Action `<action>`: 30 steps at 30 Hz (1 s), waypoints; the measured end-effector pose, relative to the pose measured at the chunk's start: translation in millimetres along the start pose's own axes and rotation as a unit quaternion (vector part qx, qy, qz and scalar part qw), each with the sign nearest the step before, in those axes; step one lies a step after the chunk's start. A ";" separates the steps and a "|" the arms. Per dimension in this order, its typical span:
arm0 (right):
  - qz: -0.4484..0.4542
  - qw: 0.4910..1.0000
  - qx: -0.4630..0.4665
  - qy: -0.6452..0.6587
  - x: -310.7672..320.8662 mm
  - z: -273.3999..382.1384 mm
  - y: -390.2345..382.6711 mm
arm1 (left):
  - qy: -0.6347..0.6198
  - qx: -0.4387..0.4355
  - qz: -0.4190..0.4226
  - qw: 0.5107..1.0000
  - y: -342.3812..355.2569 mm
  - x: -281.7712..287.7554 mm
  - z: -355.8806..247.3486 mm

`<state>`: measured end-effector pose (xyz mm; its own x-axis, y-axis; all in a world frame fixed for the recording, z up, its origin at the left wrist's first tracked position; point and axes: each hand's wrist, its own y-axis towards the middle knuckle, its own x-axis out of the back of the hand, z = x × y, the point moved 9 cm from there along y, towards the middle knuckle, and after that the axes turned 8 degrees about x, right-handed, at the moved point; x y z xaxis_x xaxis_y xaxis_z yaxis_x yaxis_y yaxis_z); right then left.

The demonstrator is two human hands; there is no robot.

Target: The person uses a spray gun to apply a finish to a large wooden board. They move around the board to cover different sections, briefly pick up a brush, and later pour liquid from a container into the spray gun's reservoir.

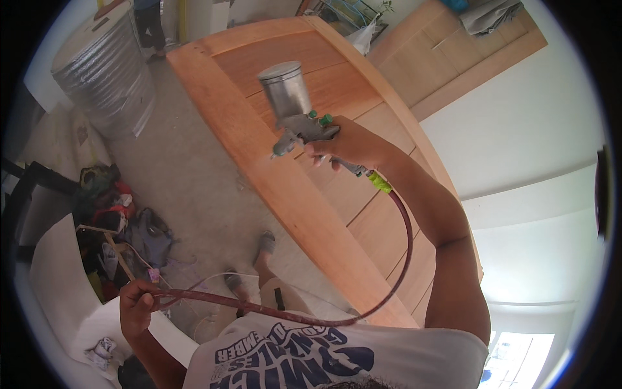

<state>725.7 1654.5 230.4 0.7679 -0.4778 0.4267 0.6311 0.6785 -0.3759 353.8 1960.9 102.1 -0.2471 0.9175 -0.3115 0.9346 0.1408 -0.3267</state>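
My right hand (355, 141) grips a metal spray gun (304, 128) with a silver cup on top and green knobs. Its nozzle points left, close over the edge board of a wooden door (285, 201), and a faint mist shows at the tip. From the gun's handle a dark red hose (408, 227) runs past a yellow-green wrapped joint and curves down in front of my shirt. At the lower left, my left hand (137, 308) is closed around the hose, holding it away from the door.
A second wooden panel (447, 55) leans behind the door at upper right. To the left stands a large plastic-wrapped roll (107, 71). Bags and clothes (146, 236) lie heaped on the floor. Another person's legs (149, 26) show at the far left.
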 end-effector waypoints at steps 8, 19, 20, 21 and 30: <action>-0.160 0.983 -0.007 -0.090 155.9 -76.3 14.7 | 0.098 0.049 -0.015 0.994 57.3 -49.9 -10.2; -0.340 0.920 -0.016 -0.192 403.1 -198.9 48.5 | 0.120 0.086 0.036 0.988 148.8 -176.4 -30.3; -0.347 0.914 -0.022 -0.210 419.6 -206.5 54.2 | 0.106 0.077 0.035 0.991 155.4 -182.3 -28.2; -0.354 0.907 -0.024 -0.227 435.8 -213.8 62.4 | 0.093 0.066 0.032 0.993 159.2 -186.3 -26.9; -0.436 0.725 0.007 -0.533 512.3 -259.7 53.1 | 0.050 0.085 0.051 0.994 186.1 -202.8 -23.9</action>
<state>1181.2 1300.8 215.5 -0.4482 -0.0303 0.8934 0.8191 0.3864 0.4240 584.0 1810.0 125.7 -0.1190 0.9573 -0.2635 0.8950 -0.0115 -0.4459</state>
